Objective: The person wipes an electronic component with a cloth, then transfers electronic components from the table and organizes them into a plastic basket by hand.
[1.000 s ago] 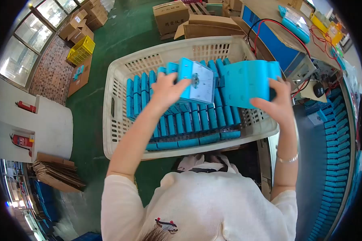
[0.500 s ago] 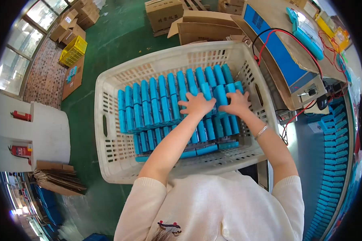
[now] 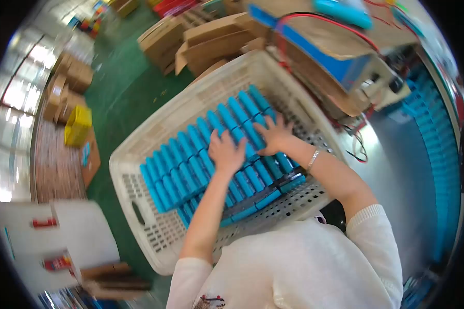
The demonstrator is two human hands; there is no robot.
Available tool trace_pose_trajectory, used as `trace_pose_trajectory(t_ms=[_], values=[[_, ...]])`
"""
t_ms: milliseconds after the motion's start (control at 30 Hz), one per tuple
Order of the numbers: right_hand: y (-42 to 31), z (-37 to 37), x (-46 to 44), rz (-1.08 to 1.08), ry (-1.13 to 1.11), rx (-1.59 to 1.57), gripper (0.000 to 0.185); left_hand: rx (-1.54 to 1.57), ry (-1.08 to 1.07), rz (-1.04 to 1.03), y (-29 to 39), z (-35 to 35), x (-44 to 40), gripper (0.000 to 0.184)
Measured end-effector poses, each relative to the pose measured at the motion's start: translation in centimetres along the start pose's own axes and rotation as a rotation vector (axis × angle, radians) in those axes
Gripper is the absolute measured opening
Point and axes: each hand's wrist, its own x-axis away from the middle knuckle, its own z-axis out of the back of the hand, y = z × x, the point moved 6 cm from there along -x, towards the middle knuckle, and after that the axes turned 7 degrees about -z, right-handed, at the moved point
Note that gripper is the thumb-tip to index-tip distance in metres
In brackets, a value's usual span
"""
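Note:
Rows of blue-wrapped blocks (image 3: 183, 172), which look like battery packs, stand side by side in a white plastic basket (image 3: 122, 157). They are stacked in more than one layer. My left hand (image 3: 227, 152) lies over the middle of the top layer, fingers spread and pressed on the packs. Close to its right, my right hand (image 3: 274, 135) rests on the packs at the right end of the rows, its fingers apart too. Neither hand lifts a pack. Palms and fingers cover some of the packs beneath.
Right of the basket stands a bench with a blue-sided machine (image 3: 319, 51) and red and black cables (image 3: 340, 28). More blue packs (image 3: 438, 165) line the far right. Cardboard boxes (image 3: 216, 41) sit behind the basket on the green floor (image 3: 123, 87). A yellow crate (image 3: 78, 126) is at left.
The head view has turned, so the basket appears tilted and further left. Both hands still lie on the packs; the gap between two packs near the right hand looks closed up.

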Motion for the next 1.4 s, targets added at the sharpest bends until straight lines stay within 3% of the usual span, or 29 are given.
trace_pose_trajectory(t_ms=[67,100,233,300,367,433,500,533,567,633,700,733,767,800,833,867,933,967,1033,1067,1100,1167,1200,1233,1300,1333,1400], values=[[-0.5,3.1,2.6,0.053,-0.017,0.037,0.074,0.239,-0.394,-0.166,-0.2,1.0,-0.9,0.036],[-0.1,4.3,4.1,0.081,-0.033,-0.021,0.069,0.329,-0.625,-0.097,1.4,2.6,-0.4,0.033],[1.3,7.3,14.6,0.843,0.094,-0.702,0.052,0.439,-1.115,-0.435,6.7,5.6,1.3,0.025],[3.8,6.6,19.7,0.919,-0.03,-0.891,0.052,0.557,-1.274,-0.573,12.2,7.5,2.1,0.023],[7.1,4.4,22.9,0.804,-0.167,-1.014,0.055,0.67,-1.44,-0.681,17.3,8.8,3.7,0.021],[11.4,3.0,26.0,0.59,-0.019,-1.09,0.055,0.737,-1.605,-0.93,23.2,9.2,5.0,0.017],[15.6,2.5,28.9,0.373,0.161,-1.212,0.05,0.705,-1.548,-1.04,28.3,7.3,5.3,0.017],[17.1,1.7,29.9,0.366,0.177,-1.204,0.05,0.68,-1.487,-1.113,31.1,6.1,5.5,0.016],[19.6,1.1,30.6,0.311,0.321,-1.436,0.047,0.651,-1.332,-1.206,34.2,5.0,5.7,0.015],[24.6,-0.1,30.9,0.211,0.596,-1.784,0.04,0.764,-1.266,-1.117,39.7,2.2,5.8,0.016],[29.9,-1.4,30.3,-0.019,0.776,-1.812,0.036,0.942,-1.295,-1.025,44.5,-3.0,5.1,0.022],[32.1,-1.6,29.5,0.0,0.78,-1.808,0.036,0.9,-1.28,-0.939,46.8,-5.4,4.0,0.025],[34.9,-2.5,28.8,-0.182,0.827,-1.793,0.034,0.894,-1.264,-0.946,49.3,-7.9,3.4,0.025],[37.6,-3.4,28.4,-0.369,0.869,-1.771,0.031,0.916,-1.074,-0.96,51.7,-10.3,2.0,0.029],[39.5,-3.7,27.8,-0.358,0.865,-1.772,0.031,0.931,-0.889,-0.963,53.5,-12.5,0.6,0.034],[41.1,-4.2,27.1,-0.375,0.807,-1.755,0.028,0.926,-0.878,-0.959,55.0,-15.2,-0.4,0.034],[43.7,-3.8,26.8,-0.349,0.76,-1.73,0.021,0.578,-0.39,-1.134,58.2,-17.4,-2.9,0.05],[45.4,-3.8,26.6,-0.343,0.744,-1.726,0.021,0.577,-0.385,-1.118,59.4,-18.5,-3.6,0.05],[49.1,-3.3,27.0,-0.331,0.945,-1.568,0.017,0.082,-0.315,-0.966,60.5,-20.6,-5.5,0.077],[51.2,-2.6,27.0,-0.331,1.06,-1.497,0.017,0.008,-0.284,-0.923,60.9,-21.5,-6.4,0.083],[53.0,-1.8,26.5,-0.323,1.052,-1.503,0.017,-0.001,-0.283,-0.915,61.1,-22.7,-7.1,0.083],[56.7,1.2,26.1,-0.401,1.194,-1.213,0.02,-0.138,-0.472,-0.803,60.8,-25.7,-8.6,0.082],[58.1,2.9,25.3,-0.42,1.164,-1.161,0.023,-0.187,-0.608,-0.726,61.0,-26.6,-9.0,0.079],[59.2,4.7,24.2,-0.438,1.13,-1.111,0.026,-0.195,-0.609,-0.72,61.3,-26.5,-8.9,0.079],[61.5,6.6,20.1,-0.467,1.101,-0.999,0.037,-0.531,-0.578,-0.907,61.9,-26.0,-7.2,0.079],[62.1,7.5,17.9,-0.452,1.095,-1.007,0.037,-0.581,-0.545,-0.891,62.4,-25.4,-6.7,0.075],[63.3,8.2,12.8,-0.598,0.828,-0.863,0.051,-0.524,-0.579,-0.839,62.3,-26.6,-7.2,0.073]])
